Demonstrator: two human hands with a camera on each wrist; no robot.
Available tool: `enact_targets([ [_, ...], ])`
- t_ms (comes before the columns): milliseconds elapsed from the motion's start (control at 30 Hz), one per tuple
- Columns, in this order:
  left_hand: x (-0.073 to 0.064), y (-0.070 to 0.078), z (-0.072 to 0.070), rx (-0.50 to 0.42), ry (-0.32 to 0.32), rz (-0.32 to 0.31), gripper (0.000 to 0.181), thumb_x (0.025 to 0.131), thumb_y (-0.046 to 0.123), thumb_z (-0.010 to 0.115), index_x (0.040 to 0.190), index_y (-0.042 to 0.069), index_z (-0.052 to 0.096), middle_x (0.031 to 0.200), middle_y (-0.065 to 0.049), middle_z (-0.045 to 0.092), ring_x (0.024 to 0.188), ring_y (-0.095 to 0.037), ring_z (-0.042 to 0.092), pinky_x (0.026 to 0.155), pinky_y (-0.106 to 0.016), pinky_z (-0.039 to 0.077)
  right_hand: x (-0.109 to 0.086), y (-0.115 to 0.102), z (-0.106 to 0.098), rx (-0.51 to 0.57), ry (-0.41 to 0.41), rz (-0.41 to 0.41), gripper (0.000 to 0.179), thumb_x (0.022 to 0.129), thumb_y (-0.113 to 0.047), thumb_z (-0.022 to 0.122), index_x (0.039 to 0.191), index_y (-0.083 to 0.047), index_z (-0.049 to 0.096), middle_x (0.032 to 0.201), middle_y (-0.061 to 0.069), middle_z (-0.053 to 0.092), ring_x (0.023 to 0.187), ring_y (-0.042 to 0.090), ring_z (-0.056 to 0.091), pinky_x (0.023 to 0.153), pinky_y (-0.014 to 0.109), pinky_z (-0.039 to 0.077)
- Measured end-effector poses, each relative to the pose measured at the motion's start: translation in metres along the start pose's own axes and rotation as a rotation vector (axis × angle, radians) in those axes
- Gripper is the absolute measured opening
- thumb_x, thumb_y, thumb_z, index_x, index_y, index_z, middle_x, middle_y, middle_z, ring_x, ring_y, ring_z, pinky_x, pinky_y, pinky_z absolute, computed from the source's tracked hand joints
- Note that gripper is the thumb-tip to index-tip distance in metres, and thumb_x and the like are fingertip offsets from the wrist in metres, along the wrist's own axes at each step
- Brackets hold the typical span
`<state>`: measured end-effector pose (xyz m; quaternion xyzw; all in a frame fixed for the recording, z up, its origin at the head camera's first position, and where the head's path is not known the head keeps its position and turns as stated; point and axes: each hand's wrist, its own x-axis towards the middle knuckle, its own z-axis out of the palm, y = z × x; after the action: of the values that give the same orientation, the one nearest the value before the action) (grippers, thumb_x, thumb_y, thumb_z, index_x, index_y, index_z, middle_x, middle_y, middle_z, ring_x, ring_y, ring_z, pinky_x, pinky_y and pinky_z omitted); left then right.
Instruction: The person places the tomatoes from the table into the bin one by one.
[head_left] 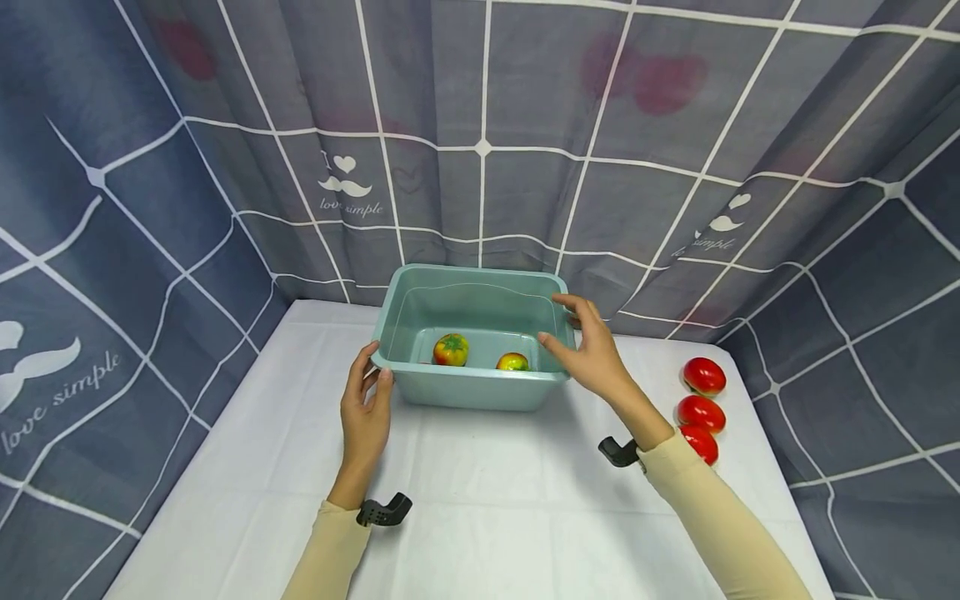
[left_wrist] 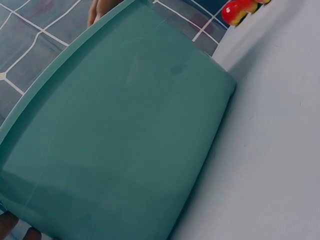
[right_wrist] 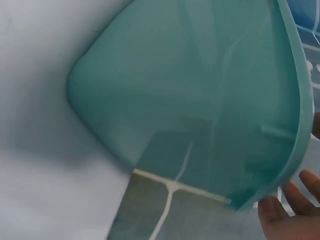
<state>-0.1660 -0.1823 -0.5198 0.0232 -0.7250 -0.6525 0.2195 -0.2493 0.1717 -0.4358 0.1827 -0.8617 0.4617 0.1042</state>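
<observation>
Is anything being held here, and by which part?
Yes, the teal bin: the left hand holds its near left corner, the right hand its right-end rim.

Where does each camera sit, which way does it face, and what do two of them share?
Head: on the person's head, facing forward and down at the tub and table; sleeves, left hand and right hand show.
Left wrist: on that wrist, facing the tub's outer wall; left fingers lower left, right hand beyond the rim.
Right wrist: on that wrist, facing the tub's outer wall; right fingers lower right.
Head and left wrist share the tub, red fruits and both hands.
</observation>
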Motion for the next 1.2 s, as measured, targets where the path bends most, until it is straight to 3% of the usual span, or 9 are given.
enact_targets([
  [200,0.0,-0.001,0.001,0.001,-0.001,0.004,0.05,0.111,0.026,0.063,0.159,0.034,0.052,0.163,0.003,0.05,0.142,-0.028,0.054,0.097,-0.007,0.052,-0.036,0.026,-0.026,0.069,0.186,0.039,0.06,0.099,-0.01,0.077,0.153,-0.001,0.051,0.156,0.017,0.054,0.149,0.036,0.05,0.124,0.058,0.045],
  [433,0.0,-0.004,0.0,0.017,0.012,0.006,0.049,0.111,0.024,0.062,0.158,0.034,0.052,0.162,0.004,0.051,0.14,-0.029,0.055,0.096,-0.008,0.053,-0.096,0.06,-0.051,0.027,0.378,0.193,0.058,0.097,-0.007,0.078,0.151,-0.008,0.056,0.149,0.01,0.062,0.143,0.019,0.056,0.121,0.019,0.045],
  [533,0.001,-0.005,-0.001,0.018,0.019,0.017,0.049,0.111,0.024,0.062,0.158,0.033,0.053,0.161,0.004,0.051,0.139,-0.028,0.055,0.097,-0.008,0.054,-0.121,0.072,-0.057,-0.033,0.446,0.276,0.055,0.097,-0.008,0.078,0.149,-0.012,0.06,0.146,0.011,0.066,0.136,0.007,0.059,0.117,0.012,0.044],
  [633,0.001,-0.005,-0.001,0.018,0.027,0.022,0.048,0.111,0.024,0.062,0.158,0.032,0.054,0.16,0.003,0.052,0.138,-0.025,0.056,0.097,-0.008,0.054,-0.143,0.081,-0.063,-0.098,0.498,0.375,0.052,0.098,-0.013,0.078,0.147,-0.017,0.062,0.146,0.008,0.067,0.131,0.009,0.06,0.118,0.021,0.048],
  [733,0.001,-0.004,-0.001,0.022,0.03,0.017,0.048,0.111,0.024,0.062,0.158,0.032,0.054,0.16,0.004,0.052,0.137,-0.023,0.056,0.097,-0.007,0.053,-0.162,0.086,-0.067,-0.133,0.528,0.449,0.051,0.099,-0.017,0.077,0.148,-0.016,0.062,0.148,0.008,0.065,0.133,0.022,0.058,0.123,0.04,0.048],
  [833,0.001,-0.002,-0.001,0.02,0.027,0.013,0.048,0.111,0.023,0.062,0.158,0.032,0.054,0.16,0.004,0.052,0.138,-0.024,0.056,0.098,-0.006,0.053,-0.178,0.093,-0.068,-0.149,0.544,0.471,0.053,0.098,-0.016,0.077,0.147,-0.01,0.061,0.147,0.012,0.062,0.134,0.03,0.054,0.122,0.031,0.044],
  [967,0.002,-0.002,0.0,0.016,0.02,0.007,0.048,0.111,0.022,0.062,0.158,0.032,0.053,0.16,0.003,0.051,0.139,-0.026,0.055,0.099,-0.006,0.052,-0.193,0.105,-0.063,-0.17,0.54,0.486,0.056,0.094,-0.014,0.08,0.145,-0.005,0.06,0.143,0.021,0.059,0.13,0.032,0.051,0.104,0.026,0.042],
  [1067,0.001,-0.001,0.001,0.018,0.019,0.0,0.049,0.112,0.021,0.061,0.158,0.032,0.053,0.161,0.003,0.051,0.139,-0.025,0.054,0.099,-0.006,0.052,-0.2,0.114,-0.06,-0.182,0.522,0.513,0.059,0.092,-0.013,0.081,0.145,-0.003,0.059,0.144,0.027,0.055,0.132,0.04,0.05,0.104,0.045,0.044],
  [1200,0.0,0.0,0.002,0.026,0.016,-0.007,0.049,0.112,0.022,0.061,0.159,0.032,0.052,0.162,0.004,0.05,0.14,-0.026,0.054,0.099,-0.006,0.052,-0.205,0.12,-0.057,-0.178,0.495,0.567,0.063,0.092,-0.012,0.082,0.148,-0.002,0.055,0.148,0.029,0.049,0.14,0.047,0.047,0.114,0.063,0.044],
])
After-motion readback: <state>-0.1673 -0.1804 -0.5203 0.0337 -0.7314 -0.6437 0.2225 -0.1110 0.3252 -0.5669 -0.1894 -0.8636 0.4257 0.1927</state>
